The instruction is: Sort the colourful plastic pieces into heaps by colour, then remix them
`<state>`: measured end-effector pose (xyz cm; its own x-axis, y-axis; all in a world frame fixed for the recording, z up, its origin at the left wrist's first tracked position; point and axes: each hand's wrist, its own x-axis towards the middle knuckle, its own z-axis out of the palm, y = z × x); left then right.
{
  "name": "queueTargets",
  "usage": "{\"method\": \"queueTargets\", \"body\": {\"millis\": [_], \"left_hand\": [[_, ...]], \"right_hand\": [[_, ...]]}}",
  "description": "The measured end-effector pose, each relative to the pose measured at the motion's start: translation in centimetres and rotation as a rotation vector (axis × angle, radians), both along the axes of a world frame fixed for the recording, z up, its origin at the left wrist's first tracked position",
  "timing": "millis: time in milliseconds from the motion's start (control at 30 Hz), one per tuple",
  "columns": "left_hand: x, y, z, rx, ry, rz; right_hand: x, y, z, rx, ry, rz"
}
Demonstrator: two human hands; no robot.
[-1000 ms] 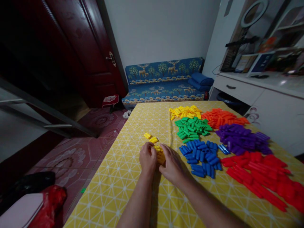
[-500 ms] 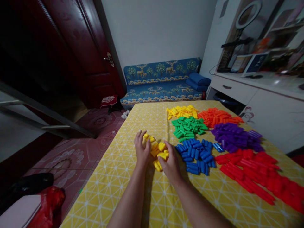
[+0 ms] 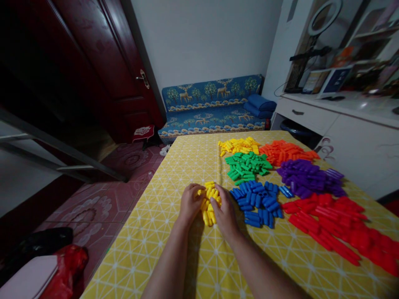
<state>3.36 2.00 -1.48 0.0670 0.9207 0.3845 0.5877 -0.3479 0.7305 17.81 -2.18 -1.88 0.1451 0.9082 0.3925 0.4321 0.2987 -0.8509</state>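
On the yellow patterned tablecloth (image 3: pixel 174 249), a small heap of yellow plastic pegs (image 3: pixel 209 202) lies between my two hands. My left hand (image 3: pixel 190 203) cups the heap from the left, fingers curled against the pegs. My right hand (image 3: pixel 224 209) presses in from the right, fingers bent over the pegs. Both hands rest on the cloth and squeeze the heap together. Part of the heap is hidden under my fingers.
Sorted peg piles lie to the right: blue (image 3: pixel 257 201), green (image 3: pixel 247 166), yellow (image 3: pixel 238 145), orange (image 3: pixel 286 151), purple (image 3: pixel 307 177), red (image 3: pixel 339 226). A blue sofa (image 3: pixel 215 108) stands beyond the table, a white cabinet (image 3: pixel 339 133) at right, and a dark door (image 3: pixel 102 70) at left.
My left hand reached out to the loose yellow pegs farther off, then both hands drew them in. The scattered pegs now form one tight heap between my hands.
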Motion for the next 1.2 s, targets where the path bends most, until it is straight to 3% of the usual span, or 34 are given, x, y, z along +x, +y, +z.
{"method": "queueTargets", "body": {"millis": [167,267,433,733,1200], "left_hand": [[0.6,-0.3,-0.5,-0.163,-0.526,0.067],[0.7,-0.1,-0.3,-0.22,-0.693,0.08],[0.6,-0.3,0.1,-0.278,-0.761,0.059],[1.0,-0.4,0.3,-0.346,-0.926,0.071],[0.8,-0.5,0.6,-0.309,-0.835,0.064]], "right_hand": [[0.0,-0.1,-0.1,-0.048,0.087,0.027],[-0.3,0.0,-0.1,-0.074,0.087,0.032],[-0.3,0.1,0.0,-0.091,0.012,0.062],[0.4,-0.6,1.4,0.106,-0.067,-0.005],[0.2,-0.6,1.0,0.039,0.036,0.003]]}}
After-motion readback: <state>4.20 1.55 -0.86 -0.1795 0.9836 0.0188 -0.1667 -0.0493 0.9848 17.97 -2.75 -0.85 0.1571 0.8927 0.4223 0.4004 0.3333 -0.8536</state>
